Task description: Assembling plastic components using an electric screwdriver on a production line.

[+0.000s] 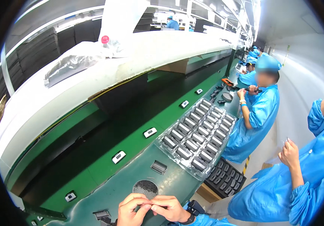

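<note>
My left hand (133, 209) and my right hand (169, 209) meet at the fingertips near the bottom edge. Thumbs and forefingers are pinched together, and whatever lies between them is hidden or too small to make out. Just beyond the fingers, a round dish (141, 185) holds many tiny black pieces. A dark rectangular part (159, 167) rests on the green bench past the dish. Another dark slotted part (101, 214) lies left of my left hand. A black band (189, 217) circles my right wrist.
A clear plastic tray (187, 168) of dark casings covers the bench ahead. Small white-and-black devices (119, 157) are spaced along the green conveyor (94, 173) on the left. A black tray (226, 177) of parts sits lower right. Blue-clad people (261, 107) work along the right.
</note>
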`<action>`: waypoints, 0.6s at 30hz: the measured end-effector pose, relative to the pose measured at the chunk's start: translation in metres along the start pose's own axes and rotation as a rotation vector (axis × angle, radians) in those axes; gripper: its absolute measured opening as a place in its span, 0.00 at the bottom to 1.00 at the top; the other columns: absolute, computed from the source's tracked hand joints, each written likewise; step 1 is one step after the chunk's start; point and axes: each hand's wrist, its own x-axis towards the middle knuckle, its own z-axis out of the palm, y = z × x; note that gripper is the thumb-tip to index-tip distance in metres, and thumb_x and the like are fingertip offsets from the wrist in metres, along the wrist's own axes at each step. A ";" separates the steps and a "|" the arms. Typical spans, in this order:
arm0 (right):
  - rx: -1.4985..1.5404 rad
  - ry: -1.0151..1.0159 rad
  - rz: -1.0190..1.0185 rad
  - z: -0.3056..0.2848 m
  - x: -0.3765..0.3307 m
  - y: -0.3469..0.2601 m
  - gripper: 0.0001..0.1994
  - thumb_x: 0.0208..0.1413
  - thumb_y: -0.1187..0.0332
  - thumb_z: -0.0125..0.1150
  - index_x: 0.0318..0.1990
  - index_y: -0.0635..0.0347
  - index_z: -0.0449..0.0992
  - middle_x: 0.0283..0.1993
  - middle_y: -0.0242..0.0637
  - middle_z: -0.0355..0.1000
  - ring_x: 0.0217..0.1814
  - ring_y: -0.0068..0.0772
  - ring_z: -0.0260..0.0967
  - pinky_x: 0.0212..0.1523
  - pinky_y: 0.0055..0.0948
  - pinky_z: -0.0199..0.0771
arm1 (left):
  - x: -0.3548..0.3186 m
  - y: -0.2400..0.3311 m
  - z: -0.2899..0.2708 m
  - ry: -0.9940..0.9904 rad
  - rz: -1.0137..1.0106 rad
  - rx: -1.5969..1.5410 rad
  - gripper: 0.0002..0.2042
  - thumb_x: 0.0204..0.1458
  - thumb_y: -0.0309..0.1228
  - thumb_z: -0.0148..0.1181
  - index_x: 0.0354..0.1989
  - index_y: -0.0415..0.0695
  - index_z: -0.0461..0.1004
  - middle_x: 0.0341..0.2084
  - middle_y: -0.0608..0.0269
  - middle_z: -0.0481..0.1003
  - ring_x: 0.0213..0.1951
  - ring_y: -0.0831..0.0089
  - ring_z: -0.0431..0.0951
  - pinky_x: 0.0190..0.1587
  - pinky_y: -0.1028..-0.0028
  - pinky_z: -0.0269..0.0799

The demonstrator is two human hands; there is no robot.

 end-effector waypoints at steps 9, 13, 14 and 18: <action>0.019 0.074 0.006 0.011 -0.009 0.010 0.11 0.65 0.74 0.60 0.50 0.72 0.81 0.33 0.40 0.76 0.29 0.25 0.74 0.30 0.25 0.74 | -0.012 -0.023 0.004 0.033 0.016 0.042 0.04 0.51 0.20 0.69 0.35 0.39 0.83 0.37 0.60 0.78 0.36 0.70 0.80 0.39 0.72 0.76; 0.049 0.053 0.068 0.016 -0.017 0.023 0.12 0.67 0.72 0.57 0.50 0.71 0.81 0.32 0.39 0.77 0.30 0.26 0.74 0.31 0.26 0.73 | -0.019 -0.037 0.005 0.052 -0.046 -0.017 0.06 0.52 0.21 0.69 0.38 0.39 0.83 0.36 0.60 0.77 0.36 0.72 0.80 0.38 0.72 0.77; 0.124 0.066 0.120 0.018 -0.019 0.024 0.12 0.67 0.72 0.56 0.50 0.71 0.81 0.31 0.39 0.76 0.30 0.26 0.74 0.32 0.26 0.73 | -0.021 -0.038 0.006 0.018 -0.065 -0.078 0.05 0.54 0.20 0.68 0.38 0.38 0.83 0.37 0.59 0.77 0.35 0.72 0.80 0.37 0.73 0.77; 0.518 0.137 0.311 0.027 -0.038 0.045 0.14 0.69 0.67 0.55 0.43 0.73 0.79 0.32 0.41 0.75 0.30 0.28 0.73 0.31 0.27 0.73 | -0.029 -0.065 0.014 -0.121 -0.179 -0.285 0.05 0.62 0.20 0.60 0.43 0.34 0.79 0.41 0.54 0.74 0.29 0.72 0.81 0.32 0.75 0.78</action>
